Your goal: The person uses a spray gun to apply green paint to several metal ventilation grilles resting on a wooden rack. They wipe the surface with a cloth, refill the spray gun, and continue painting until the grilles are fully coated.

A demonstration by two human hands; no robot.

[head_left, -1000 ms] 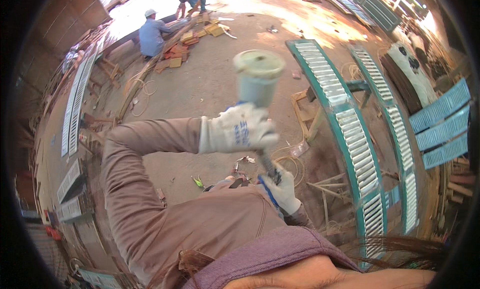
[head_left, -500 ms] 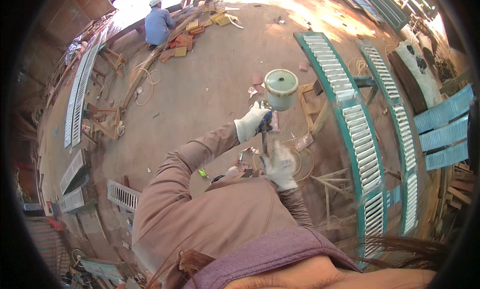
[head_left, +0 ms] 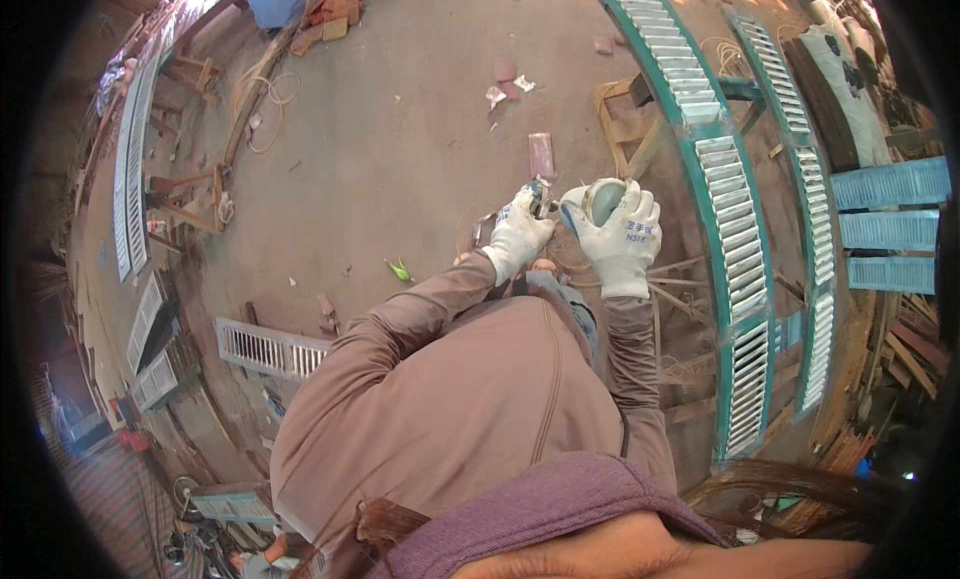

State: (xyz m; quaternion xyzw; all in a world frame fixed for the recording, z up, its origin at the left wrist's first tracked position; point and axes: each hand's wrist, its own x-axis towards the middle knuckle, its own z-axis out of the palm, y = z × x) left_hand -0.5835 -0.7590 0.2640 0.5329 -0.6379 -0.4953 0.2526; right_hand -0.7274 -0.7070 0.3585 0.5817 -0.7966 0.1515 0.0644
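My left hand (head_left: 517,231), in a white work glove, is closed around the dark metal body of a spray gun (head_left: 541,193) in front of my chest. To its right my gloved right hand (head_left: 625,241) grips a pale round cup (head_left: 604,201), fingers wrapped over its side. The cup's round face is turned up toward me. Whether cup and gun still join is hard to see, as the gloves cover the space between them. The gun's handle is mostly hidden by my left fingers.
Right of me a long green-framed louvred shutter (head_left: 735,229) lies on wooden trestles, with a second shutter (head_left: 808,219) beyond. Light-blue louvred panels (head_left: 890,231) stand farther right. At left are a long pale shutter (head_left: 135,169) and a louvred panel (head_left: 265,347). Brick-like pieces (head_left: 541,157) lie ahead.
The cup, upright above the gun before, is now lower and in my right hand. My right hand has moved up and right from below the gun. My view has tilted down.
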